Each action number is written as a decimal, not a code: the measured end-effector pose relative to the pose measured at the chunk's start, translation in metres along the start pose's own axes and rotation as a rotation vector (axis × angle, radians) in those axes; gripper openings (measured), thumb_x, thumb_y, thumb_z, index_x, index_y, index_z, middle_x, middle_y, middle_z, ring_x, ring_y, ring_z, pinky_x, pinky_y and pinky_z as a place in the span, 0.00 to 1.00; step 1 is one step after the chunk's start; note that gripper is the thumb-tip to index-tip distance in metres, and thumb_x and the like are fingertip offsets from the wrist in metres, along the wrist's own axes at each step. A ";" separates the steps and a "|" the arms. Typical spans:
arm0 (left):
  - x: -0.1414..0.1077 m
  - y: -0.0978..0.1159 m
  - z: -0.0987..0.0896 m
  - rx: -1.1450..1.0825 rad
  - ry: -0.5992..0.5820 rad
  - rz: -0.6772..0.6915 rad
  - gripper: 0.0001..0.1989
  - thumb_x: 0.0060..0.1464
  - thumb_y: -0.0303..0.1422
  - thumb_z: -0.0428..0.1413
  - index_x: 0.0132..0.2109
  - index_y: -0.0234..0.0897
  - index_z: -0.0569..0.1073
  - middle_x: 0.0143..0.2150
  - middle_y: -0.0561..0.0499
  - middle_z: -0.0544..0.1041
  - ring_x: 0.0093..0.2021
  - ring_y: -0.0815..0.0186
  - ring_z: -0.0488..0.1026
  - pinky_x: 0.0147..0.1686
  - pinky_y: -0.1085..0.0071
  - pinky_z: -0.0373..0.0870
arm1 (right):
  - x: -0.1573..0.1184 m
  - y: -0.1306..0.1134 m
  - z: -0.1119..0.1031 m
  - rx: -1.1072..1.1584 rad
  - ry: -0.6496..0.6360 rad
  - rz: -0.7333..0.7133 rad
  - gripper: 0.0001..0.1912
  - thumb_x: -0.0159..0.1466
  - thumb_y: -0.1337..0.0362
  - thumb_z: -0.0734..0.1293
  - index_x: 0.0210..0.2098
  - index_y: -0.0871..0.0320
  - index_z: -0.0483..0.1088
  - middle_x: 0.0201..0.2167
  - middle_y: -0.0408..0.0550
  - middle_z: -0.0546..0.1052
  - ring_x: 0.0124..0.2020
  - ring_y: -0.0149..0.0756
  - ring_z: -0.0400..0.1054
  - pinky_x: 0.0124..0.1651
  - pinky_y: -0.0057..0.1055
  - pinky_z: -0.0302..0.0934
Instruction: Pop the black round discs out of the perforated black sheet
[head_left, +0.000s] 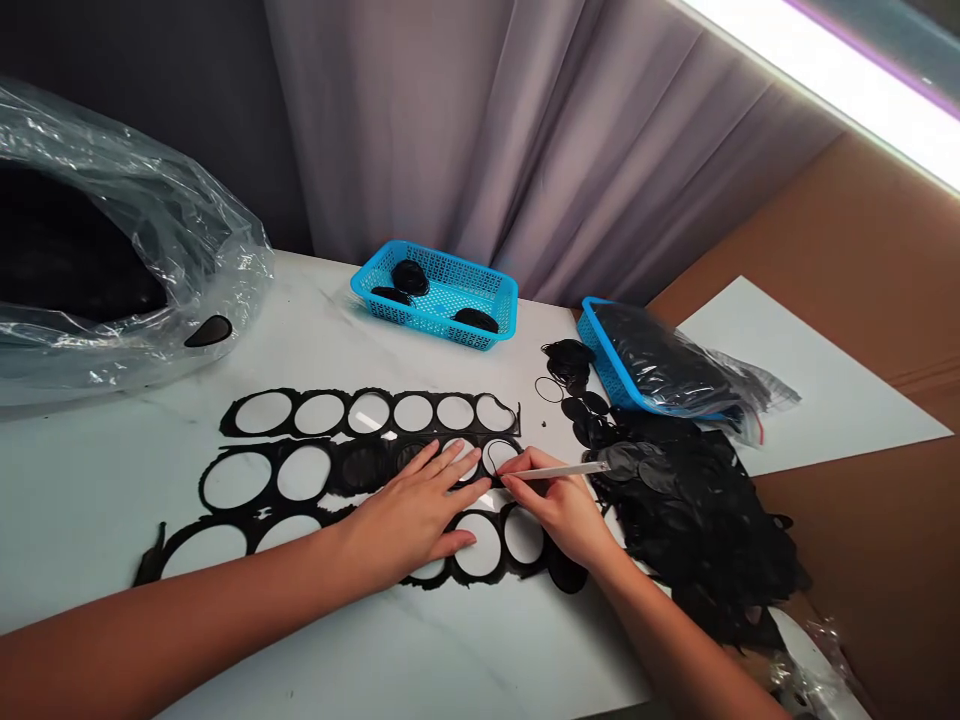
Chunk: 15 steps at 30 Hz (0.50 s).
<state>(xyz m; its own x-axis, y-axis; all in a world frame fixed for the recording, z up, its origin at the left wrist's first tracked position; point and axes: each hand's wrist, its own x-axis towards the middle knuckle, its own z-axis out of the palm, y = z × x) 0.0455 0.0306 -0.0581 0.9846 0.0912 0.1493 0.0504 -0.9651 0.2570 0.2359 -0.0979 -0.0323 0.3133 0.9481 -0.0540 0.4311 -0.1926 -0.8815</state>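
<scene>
White tabletop (pixel 480 660) with faint grey veining. Grey-mauve curtain (pixel 405 120) hangs behind the far edge; bright light bar (pixel 847 80) runs across the far right. Brown panel (pixel 847 230) on the right, pale sheet (pixel 825 390) in front of it.

Far left: clear plastic bag (pixel 217 230) with a black mass (pixel 67 240) in it. Far centre: blue basket (pixel 427 325) holding bundles of thin black rings (pixel 409 278). Right of that, second blue basket (pixel 611 355), tilted, with a filled plastic bag (pixel 660 350) in it; loose black rings (pixel 568 362) just beside, and a heap of black discs and scraps (pixel 697 530) on the near side.

Three black sheet strips with round holes lie left to right on the tabletop: far strip (pixel 347 428), middle strip (pixel 334 475), near strip (pixel 502 570). Middle one is being worked.

Left hand (pixel 420 515): palm down, fingers spread and laid flat over the middle strip, pressing rather than gripping. Forearm comes in from the near left.

Right hand (pixel 561 500): fingers pinched narrow on a slim pale tool (pixel 562 470), tip pointing left at the middle strip's rightmost hole. Fine black strand (pixel 490 455) curves inside that hole. Forearm comes in from the near right.
</scene>
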 end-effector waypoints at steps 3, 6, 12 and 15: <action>0.001 0.001 -0.001 -0.016 0.012 -0.002 0.29 0.59 0.41 0.60 0.65 0.39 0.64 0.70 0.41 0.57 0.70 0.48 0.53 0.66 0.49 0.50 | 0.000 -0.001 0.002 -0.014 0.020 -0.014 0.08 0.67 0.61 0.64 0.33 0.57 0.70 0.34 0.45 0.75 0.36 0.35 0.68 0.40 0.30 0.60; 0.000 0.002 -0.002 -0.047 0.028 -0.004 0.28 0.60 0.41 0.60 0.65 0.39 0.64 0.69 0.41 0.58 0.69 0.48 0.53 0.66 0.49 0.50 | 0.001 -0.002 0.001 -0.028 0.023 -0.021 0.08 0.67 0.61 0.63 0.33 0.57 0.70 0.33 0.45 0.75 0.35 0.35 0.67 0.39 0.31 0.60; 0.000 0.001 -0.004 -0.071 0.011 -0.008 0.28 0.60 0.41 0.59 0.65 0.40 0.64 0.70 0.42 0.57 0.70 0.48 0.51 0.66 0.49 0.50 | -0.002 0.001 0.005 -0.129 0.034 -0.118 0.07 0.68 0.64 0.62 0.32 0.56 0.67 0.35 0.47 0.75 0.37 0.37 0.68 0.40 0.32 0.62; 0.000 0.001 -0.004 -0.067 -0.009 -0.023 0.29 0.60 0.41 0.59 0.65 0.40 0.64 0.71 0.42 0.53 0.71 0.47 0.47 0.67 0.50 0.49 | -0.007 0.005 0.012 -0.379 0.053 -0.295 0.05 0.68 0.68 0.61 0.35 0.55 0.67 0.41 0.50 0.76 0.42 0.41 0.69 0.46 0.38 0.60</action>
<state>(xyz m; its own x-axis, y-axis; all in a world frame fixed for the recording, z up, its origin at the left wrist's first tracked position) 0.0446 0.0310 -0.0538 0.9848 0.1103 0.1339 0.0617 -0.9441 0.3238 0.2253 -0.1022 -0.0421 0.1701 0.9638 0.2053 0.7829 -0.0057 -0.6221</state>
